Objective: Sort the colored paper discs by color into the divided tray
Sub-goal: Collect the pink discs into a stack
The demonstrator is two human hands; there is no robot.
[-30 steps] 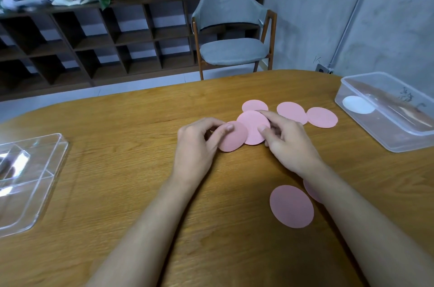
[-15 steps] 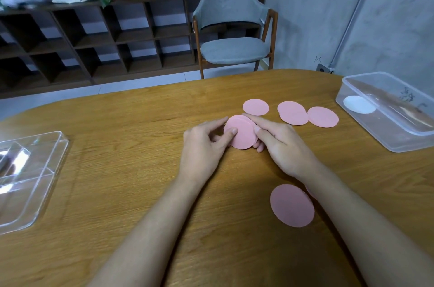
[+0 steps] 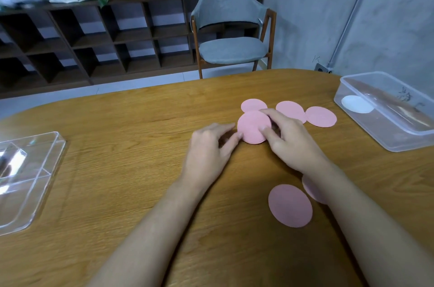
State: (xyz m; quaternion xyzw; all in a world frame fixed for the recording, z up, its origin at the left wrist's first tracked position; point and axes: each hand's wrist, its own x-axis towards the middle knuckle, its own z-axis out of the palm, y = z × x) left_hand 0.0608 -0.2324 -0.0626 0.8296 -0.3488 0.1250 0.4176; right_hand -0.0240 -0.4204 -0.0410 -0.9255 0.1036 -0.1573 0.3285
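Observation:
A small stack of pink paper discs (image 3: 252, 127) is tilted up off the wooden table, pinched by my right hand (image 3: 290, 140) at its right edge. My left hand (image 3: 209, 148) touches the stack's lower left edge with its fingertips. Behind the stack lie three more pink discs: one (image 3: 252, 104) right behind it, one (image 3: 291, 110) further right, and one (image 3: 321, 116) beyond that. Nearer me lies a large pink disc (image 3: 290, 205), and another (image 3: 312, 189) is mostly hidden under my right forearm. The clear divided tray (image 3: 47, 169) sits at the table's left edge.
A clear plastic box (image 3: 389, 131) stands at the right, holding a white disc (image 3: 357, 104). A grey chair (image 3: 231, 49) stands beyond the table's far edge, with dark shelving behind it. The wooden table (image 3: 131, 145) stretches bare between the tray and my hands.
Two separate pink discs have been brought together into one stack. The stack has shifted slightly away from me and tilted up, with my right hand now gripping it.

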